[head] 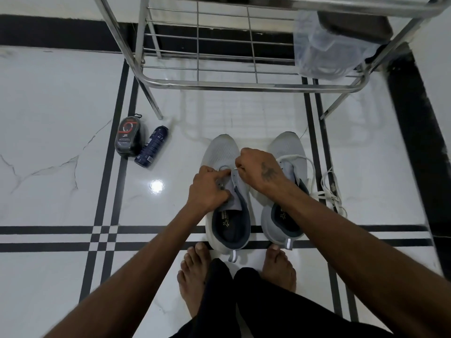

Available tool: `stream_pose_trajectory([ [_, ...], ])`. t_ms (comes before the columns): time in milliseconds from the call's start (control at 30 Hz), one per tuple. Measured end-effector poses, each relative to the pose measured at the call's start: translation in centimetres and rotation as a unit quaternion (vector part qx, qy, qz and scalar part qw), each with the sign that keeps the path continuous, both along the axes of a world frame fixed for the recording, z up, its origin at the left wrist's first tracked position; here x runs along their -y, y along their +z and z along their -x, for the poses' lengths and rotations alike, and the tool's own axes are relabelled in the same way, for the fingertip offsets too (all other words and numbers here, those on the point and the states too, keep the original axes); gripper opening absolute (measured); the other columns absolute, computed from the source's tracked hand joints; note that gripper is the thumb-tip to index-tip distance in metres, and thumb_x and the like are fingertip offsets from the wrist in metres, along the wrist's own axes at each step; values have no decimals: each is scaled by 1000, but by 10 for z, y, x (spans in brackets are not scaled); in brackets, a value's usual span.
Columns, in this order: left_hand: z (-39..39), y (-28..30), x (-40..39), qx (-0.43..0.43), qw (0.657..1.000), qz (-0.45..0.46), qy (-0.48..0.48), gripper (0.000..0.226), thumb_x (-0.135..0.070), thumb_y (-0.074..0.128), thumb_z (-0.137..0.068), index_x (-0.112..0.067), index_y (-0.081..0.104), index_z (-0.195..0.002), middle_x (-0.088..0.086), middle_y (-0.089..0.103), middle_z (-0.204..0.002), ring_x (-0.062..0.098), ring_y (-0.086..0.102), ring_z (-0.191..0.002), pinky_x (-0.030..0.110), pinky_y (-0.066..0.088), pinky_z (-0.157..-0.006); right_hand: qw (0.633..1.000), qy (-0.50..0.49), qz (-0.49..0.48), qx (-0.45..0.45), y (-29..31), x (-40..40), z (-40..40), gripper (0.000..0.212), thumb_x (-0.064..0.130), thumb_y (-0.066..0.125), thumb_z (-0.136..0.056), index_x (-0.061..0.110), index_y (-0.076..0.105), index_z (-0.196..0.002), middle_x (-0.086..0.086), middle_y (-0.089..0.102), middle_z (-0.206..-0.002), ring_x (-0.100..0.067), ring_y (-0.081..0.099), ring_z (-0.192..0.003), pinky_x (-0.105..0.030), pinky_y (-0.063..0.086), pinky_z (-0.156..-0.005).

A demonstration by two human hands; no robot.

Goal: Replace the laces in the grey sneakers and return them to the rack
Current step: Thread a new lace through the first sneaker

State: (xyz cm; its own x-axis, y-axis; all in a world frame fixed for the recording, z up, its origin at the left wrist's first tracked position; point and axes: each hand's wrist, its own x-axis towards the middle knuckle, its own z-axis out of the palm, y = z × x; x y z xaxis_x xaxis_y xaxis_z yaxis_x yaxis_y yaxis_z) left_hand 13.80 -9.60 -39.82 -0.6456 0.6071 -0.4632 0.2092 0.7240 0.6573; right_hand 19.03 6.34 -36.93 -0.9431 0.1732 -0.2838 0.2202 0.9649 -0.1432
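Bare feet [195,272] nearest — left grip [207,189] clamps the left grey mesh sneaker's [223,152] tongue, right grip [256,167] pinches its white lace [234,169].

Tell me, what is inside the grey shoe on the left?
Inside the left grey shoe you can see a dark lining and an insole with a small printed logo. The toe end is hidden under the tongue and the left hand holding it. The right hand pinches a white lace.
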Motion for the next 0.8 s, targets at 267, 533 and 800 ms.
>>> stream_pose_trajectory([
  [267,-13,-1,3,19,1000,4,15,57,-33,67,-78,-36,59,-135,6,45,-123,26,46,-119,45,43,-104,995,-57,68,47,-9,5,-3,22,11,50,-97,5,71,-101,-7,68,-105,-20,63,-93,-22,34,-68],
  [533,-13,-5,-2,-22,999,-6,44,38,-23,67,-82,-31,66,-119,4,54,-121,23,57,-108,44,49,-97,948,-209,231,-62,-15,12,-21,19,6,59,-93,5,78,-97,-10,75,-100,-23,68,-93,-35,54,-85],
  [800,-19,-6,-2,-35,999,-9,24,49,-37,64,-76,-31,65,-124,3,53,-117,23,56,-107,43,49,-93,914,-281,285,-72,-17,16,-23,15,5,63,-91,5,78,-90,-8,75,-95,-22,69,-90,-37,55,-87],
])
